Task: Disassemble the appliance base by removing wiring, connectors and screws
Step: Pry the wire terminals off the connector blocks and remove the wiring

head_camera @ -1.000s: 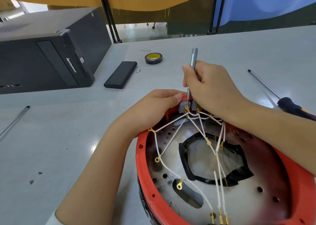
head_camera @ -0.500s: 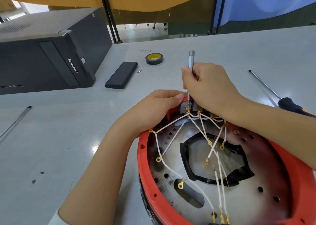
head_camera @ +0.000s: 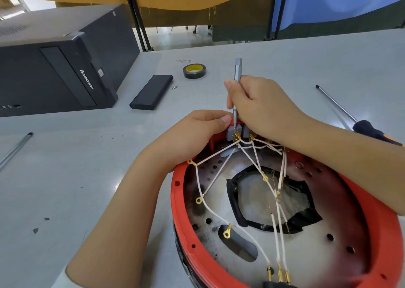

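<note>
The round appliance base [head_camera: 178, 202] with a red rim lies upturned at the lower right of the grey table. White wires [head_camera: 215, 172] with gold ring terminals fan out across its metal inside from a grey connector block [head_camera: 232, 132] at the far rim. My right hand [head_camera: 260, 106] grips a slim grey screwdriver [head_camera: 237, 73], held upright with its tip down on the block. My left hand [head_camera: 197, 132] holds the rim beside the block, thumb pressed against the block's left side.
A black computer tower [head_camera: 54, 66] lies at the left. A black case [head_camera: 152, 91], a small bit [head_camera: 174, 87] and a tape roll [head_camera: 194, 70] sit beyond the base. A long screwdriver [head_camera: 341, 110] lies at the right, a metal rod [head_camera: 15, 148] at the left.
The screwdriver has gone from leaning right to standing upright on the block. A loose ring-terminal wire over the black opening has dropped a little. My left hand stays put.
</note>
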The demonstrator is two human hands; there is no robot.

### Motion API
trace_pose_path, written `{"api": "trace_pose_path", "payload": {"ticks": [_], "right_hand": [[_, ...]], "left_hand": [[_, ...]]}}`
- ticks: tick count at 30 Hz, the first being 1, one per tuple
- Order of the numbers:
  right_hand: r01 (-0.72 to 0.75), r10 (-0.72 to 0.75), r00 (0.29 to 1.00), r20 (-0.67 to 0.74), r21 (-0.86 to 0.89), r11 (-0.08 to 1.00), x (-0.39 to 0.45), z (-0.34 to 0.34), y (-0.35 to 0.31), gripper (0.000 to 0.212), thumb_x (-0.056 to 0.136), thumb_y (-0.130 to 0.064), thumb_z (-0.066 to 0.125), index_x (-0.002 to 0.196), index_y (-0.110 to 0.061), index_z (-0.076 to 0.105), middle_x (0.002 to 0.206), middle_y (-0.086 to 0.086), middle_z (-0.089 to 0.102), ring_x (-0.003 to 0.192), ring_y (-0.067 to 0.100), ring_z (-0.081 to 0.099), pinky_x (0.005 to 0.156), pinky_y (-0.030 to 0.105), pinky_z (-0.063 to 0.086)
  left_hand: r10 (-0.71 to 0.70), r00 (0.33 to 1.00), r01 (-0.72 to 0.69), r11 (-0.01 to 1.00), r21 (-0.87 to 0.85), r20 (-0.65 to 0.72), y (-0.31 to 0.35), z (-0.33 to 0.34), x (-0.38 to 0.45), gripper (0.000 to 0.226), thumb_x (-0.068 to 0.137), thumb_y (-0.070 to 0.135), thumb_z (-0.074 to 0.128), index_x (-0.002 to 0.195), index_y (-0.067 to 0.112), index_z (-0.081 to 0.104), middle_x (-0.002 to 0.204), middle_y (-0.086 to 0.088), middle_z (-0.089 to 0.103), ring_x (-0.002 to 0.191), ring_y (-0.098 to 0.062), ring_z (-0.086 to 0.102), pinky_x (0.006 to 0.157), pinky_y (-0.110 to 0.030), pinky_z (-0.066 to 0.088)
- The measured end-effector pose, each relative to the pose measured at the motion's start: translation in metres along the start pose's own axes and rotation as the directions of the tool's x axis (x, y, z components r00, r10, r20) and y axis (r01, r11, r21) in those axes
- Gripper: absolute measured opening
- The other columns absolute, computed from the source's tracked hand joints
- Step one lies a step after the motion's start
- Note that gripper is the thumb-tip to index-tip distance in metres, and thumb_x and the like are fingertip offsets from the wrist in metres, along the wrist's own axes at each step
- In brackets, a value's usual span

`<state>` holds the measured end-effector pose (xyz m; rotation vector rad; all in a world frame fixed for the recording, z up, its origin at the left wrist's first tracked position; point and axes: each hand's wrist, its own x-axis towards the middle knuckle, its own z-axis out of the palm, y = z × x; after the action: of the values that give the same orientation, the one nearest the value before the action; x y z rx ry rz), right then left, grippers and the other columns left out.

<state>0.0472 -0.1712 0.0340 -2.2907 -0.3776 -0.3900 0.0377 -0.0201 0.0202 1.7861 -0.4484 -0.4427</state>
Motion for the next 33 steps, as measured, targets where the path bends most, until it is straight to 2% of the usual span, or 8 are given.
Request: {"api": "trace_pose_path", "payload": {"ticks": [5,8,10,13,17,22,28,33], "right_hand": [[0.025,-0.022,0.993,0.118,-0.021,0.999,0.003,-0.004,-0.002,0.041,0.101,-0.035,0.034,0.065,-0.026,0.051,0.054,-0.009,0.050,0.051,-0.008,0.051,0.053,0.007,0.035],[0.084,-0.069,0.990,0.120,-0.121,0.989,-0.005,-0.002,-0.001,0.041,0.100,-0.038,0.035,0.065,-0.026,0.052,0.057,-0.009,0.054,0.058,0.001,0.053,0.057,0.015,0.036],[0.074,-0.072,0.996,0.046,-0.040,0.996,-0.007,-0.003,0.000,0.039,0.100,-0.035,0.037,0.065,-0.026,0.051,0.054,-0.010,0.051,0.054,0.001,0.052,0.056,0.017,0.037],[0.027,-0.024,0.999,-0.024,0.114,0.993,-0.005,-0.005,0.002,0.038,0.100,-0.034,0.038,0.066,-0.025,0.051,0.052,-0.008,0.048,0.050,0.002,0.051,0.052,0.015,0.040],[0.014,-0.009,0.999,-0.036,0.154,0.988,-0.005,-0.005,0.002,0.037,0.101,-0.034,0.037,0.068,-0.024,0.052,0.049,-0.008,0.045,0.047,0.003,0.051,0.049,0.013,0.039],[-0.104,0.094,0.995,0.046,0.354,0.929,0.000,-0.017,-0.004,0.035,0.100,-0.034,0.041,0.074,-0.016,0.056,0.048,-0.001,0.049,0.035,0.003,0.040,0.040,0.013,0.035],[-0.133,0.068,0.977,0.201,0.332,0.934,-0.010,-0.045,-0.006,0.021,0.096,-0.033,0.051,0.087,-0.016,0.060,0.056,0.002,0.068,0.031,0.009,0.043,0.035,0.015,0.035],[-0.195,0.133,0.974,0.186,0.370,0.908,-0.023,-0.037,0.006,0.012,0.095,-0.024,0.055,0.085,-0.017,0.053,0.059,0.004,0.068,0.034,0.015,0.050,0.032,0.017,0.033]], "left_hand": [[0.000,1.000,0.000,0.999,0.048,-0.004,-0.003,-0.002,0.002,0.028,0.100,0.023,0.042,0.107,0.022,0.069,0.103,0.008,0.073,0.101,-0.004,0.065,0.090,-0.016,0.047],[0.007,1.000,-0.007,0.999,0.032,-0.010,-0.002,-0.001,0.001,0.027,0.100,0.022,0.043,0.100,0.024,0.070,0.099,0.009,0.073,0.097,-0.004,0.067,0.082,-0.014,0.047],[-0.003,1.000,0.004,0.999,-0.032,0.016,-0.001,0.000,0.000,0.028,0.100,0.019,0.042,0.104,0.019,0.069,0.099,0.003,0.074,0.095,-0.008,0.068,0.077,-0.013,0.051],[-0.015,0.999,0.017,0.998,-0.058,0.040,0.000,-0.001,0.000,0.030,0.101,0.017,0.040,0.114,0.013,0.066,0.105,-0.003,0.073,0.099,-0.015,0.068,0.086,-0.019,0.051],[-0.008,1.000,0.008,1.000,0.011,0.018,0.001,0.000,-0.001,0.028,0.101,0.019,0.041,0.108,0.022,0.068,0.099,0.007,0.074,0.093,-0.005,0.068,0.075,-0.009,0.048],[-0.005,1.000,0.006,0.993,0.117,-0.008,0.000,-0.002,-0.001,0.028,0.101,0.026,0.041,0.110,0.026,0.068,0.102,0.010,0.073,0.097,-0.005,0.067,0.091,-0.023,0.046],[-0.001,1.000,0.000,0.998,0.057,0.015,0.001,0.000,-0.004,0.029,0.101,0.023,0.040,0.107,0.024,0.068,0.102,0.007,0.073,0.097,-0.006,0.067,0.081,-0.014,0.048],[0.015,1.000,-0.014,0.994,0.109,-0.006,-0.001,-0.002,-0.003,0.028,0.101,0.025,0.041,0.110,0.024,0.068,0.106,0.007,0.072,0.102,-0.008,0.066,0.091,-0.024,0.046]]}}
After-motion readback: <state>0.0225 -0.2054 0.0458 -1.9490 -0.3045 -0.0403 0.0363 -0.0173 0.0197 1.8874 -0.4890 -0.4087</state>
